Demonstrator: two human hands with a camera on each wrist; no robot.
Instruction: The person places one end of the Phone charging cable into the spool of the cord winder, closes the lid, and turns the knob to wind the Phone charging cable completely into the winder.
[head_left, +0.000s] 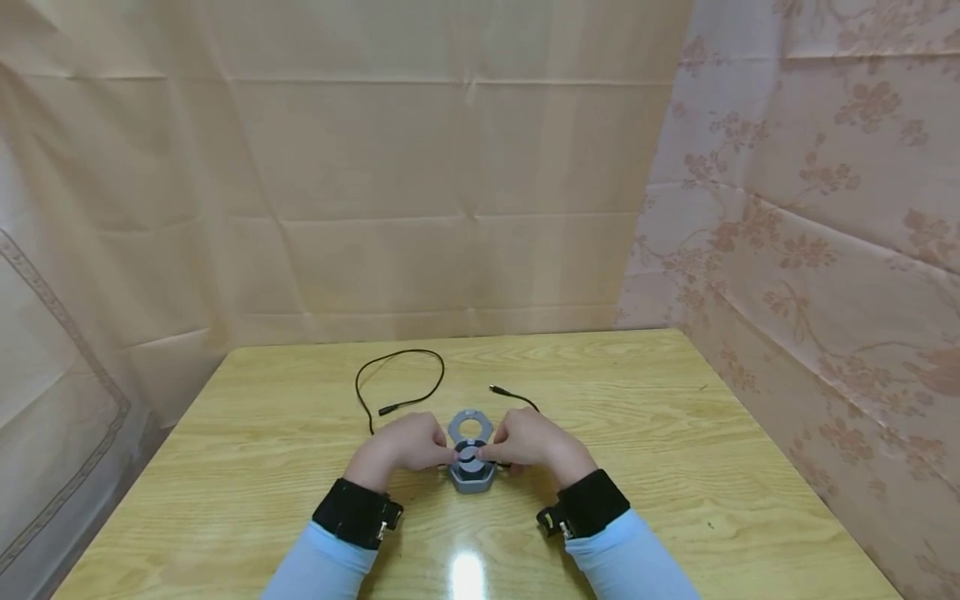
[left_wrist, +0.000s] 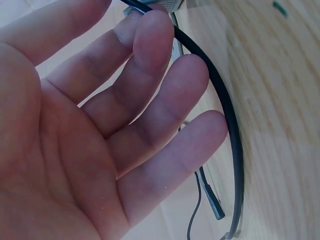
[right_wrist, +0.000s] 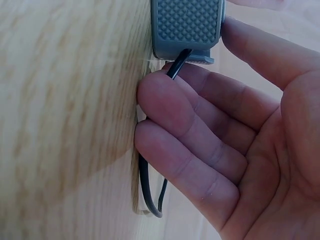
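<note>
A grey hexagonal cable winder case (head_left: 472, 483) stands open on the table, its ringed lid (head_left: 454, 428) tipped away. A round hub (head_left: 468, 454) shows in its middle. From the left, my left hand (head_left: 408, 442) holds the case, thumb at the hub. My right hand (head_left: 531, 440) grips the opposite side with its thumb on top. Black cable (left_wrist: 231, 115) curves past the left fingertips in the left wrist view. In the right wrist view, more cable (right_wrist: 175, 67) leaves the case's textured side (right_wrist: 187, 22) and passes behind the right fingers.
Cable loops across the wooden table (head_left: 637, 392) beyond the left hand, ending in a black connector (head_left: 386, 409). Another plug (head_left: 501, 389) lies beyond the right hand. Cloth (head_left: 465, 167) hangs behind the table, and floral cloth (head_left: 810, 208) hangs to the right.
</note>
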